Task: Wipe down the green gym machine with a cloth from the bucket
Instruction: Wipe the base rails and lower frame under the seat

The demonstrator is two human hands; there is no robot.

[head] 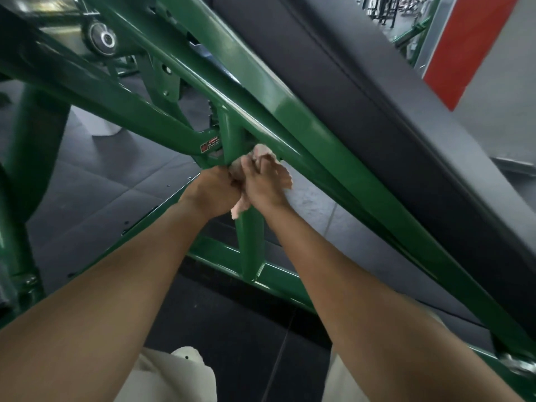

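gym floor (pixel 116 181); two hands (pixel 216 192) (pixel 262 187), one cloth (pixel 285 175)

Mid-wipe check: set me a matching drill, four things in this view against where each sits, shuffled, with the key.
Things:
1. cloth
2. pad
3. sticker
4. wheel

Places:
A. top left of the view
B. bunched on the post, gripped by the left hand and right hand
C. just left of the post's top
D. upper right, along the sloping beam

Pairs: 1-B, 2-D, 3-C, 4-A
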